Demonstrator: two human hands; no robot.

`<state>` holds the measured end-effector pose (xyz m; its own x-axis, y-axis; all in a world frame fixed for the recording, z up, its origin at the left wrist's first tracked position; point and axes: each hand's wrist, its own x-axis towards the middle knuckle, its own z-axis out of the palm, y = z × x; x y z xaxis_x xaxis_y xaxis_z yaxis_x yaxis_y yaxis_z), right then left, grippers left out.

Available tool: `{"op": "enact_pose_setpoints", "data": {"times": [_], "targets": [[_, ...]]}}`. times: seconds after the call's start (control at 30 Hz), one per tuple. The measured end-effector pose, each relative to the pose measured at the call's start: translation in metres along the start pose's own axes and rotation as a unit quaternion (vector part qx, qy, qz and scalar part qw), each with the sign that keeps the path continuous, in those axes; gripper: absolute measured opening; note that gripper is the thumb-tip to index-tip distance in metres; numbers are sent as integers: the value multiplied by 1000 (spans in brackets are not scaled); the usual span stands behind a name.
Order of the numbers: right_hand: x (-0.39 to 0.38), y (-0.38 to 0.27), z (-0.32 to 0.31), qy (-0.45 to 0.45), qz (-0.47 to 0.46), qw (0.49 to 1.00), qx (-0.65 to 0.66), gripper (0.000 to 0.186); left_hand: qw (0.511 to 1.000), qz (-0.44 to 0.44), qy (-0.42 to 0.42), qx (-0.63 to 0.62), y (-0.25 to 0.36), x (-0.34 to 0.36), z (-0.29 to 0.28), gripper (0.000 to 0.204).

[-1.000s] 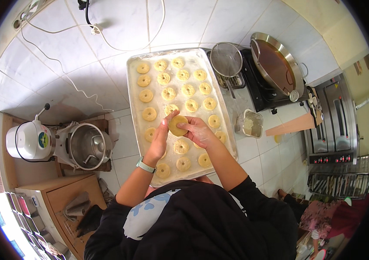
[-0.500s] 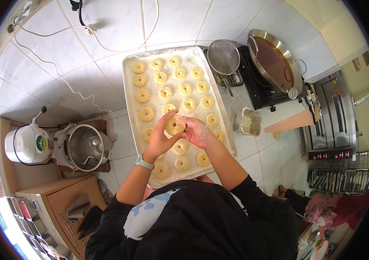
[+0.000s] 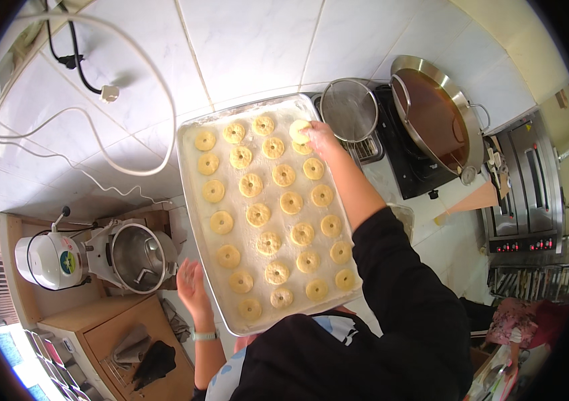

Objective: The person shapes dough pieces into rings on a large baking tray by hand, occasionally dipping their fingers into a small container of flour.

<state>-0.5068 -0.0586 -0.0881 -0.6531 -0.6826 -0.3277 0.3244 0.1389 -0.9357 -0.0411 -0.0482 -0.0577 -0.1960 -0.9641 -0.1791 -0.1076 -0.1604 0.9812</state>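
My right hand (image 3: pixel 322 139) reaches across to the far right corner of the floured metal tray (image 3: pixel 231 327). Its fingers grip a pale doughnut (image 3: pixel 300 131) of raw dough, just over another doughnut whose edge shows beneath. Whether the two touch, I cannot tell. Rows of similar dough rings (image 3: pixel 258 215) lie flat on the tray, each with a small hole in the middle. Left of the tray's near part, my left hand (image 3: pixel 192 287) is apart from it, fingers spread and holding nothing.
At the right, a wide pan (image 3: pixel 431 113) of brown oil stands on a black stove (image 3: pixel 401 160), beside a round mesh strainer (image 3: pixel 349 110). A mixer (image 3: pixel 141 257) is at left. Behind the tray hang white cords (image 3: pixel 172 100). A person (image 3: pixel 515 321) is at lower right.
Both hands were together on a dough ring over the tray's middle. Now my right hand is at the far right corner with a doughnut, and my left has withdrawn leftward, open.
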Motion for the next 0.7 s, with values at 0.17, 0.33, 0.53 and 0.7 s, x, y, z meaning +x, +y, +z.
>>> {"op": "enact_pose_setpoints", "data": {"times": [0.17, 0.33, 0.53, 0.7], "targets": [[125, 18, -33, -32, -45, 984, -166, 21, 992, -79, 95, 15, -17, -20, -10, 35], [119, -2, -33, 69, -232, 840, -486, 30, 986, -120, 110, 35, -37, -34, -17, 30], [-42, -29, -52, 44, -250, 920, -299, 29, 947, -122, -80, 285, -39, -55, -21, 40], [-265, 31, -72, 114, -178, 916, -340, 22, 916, -47, -111, 382, -48, -88, -24, 45]]}}
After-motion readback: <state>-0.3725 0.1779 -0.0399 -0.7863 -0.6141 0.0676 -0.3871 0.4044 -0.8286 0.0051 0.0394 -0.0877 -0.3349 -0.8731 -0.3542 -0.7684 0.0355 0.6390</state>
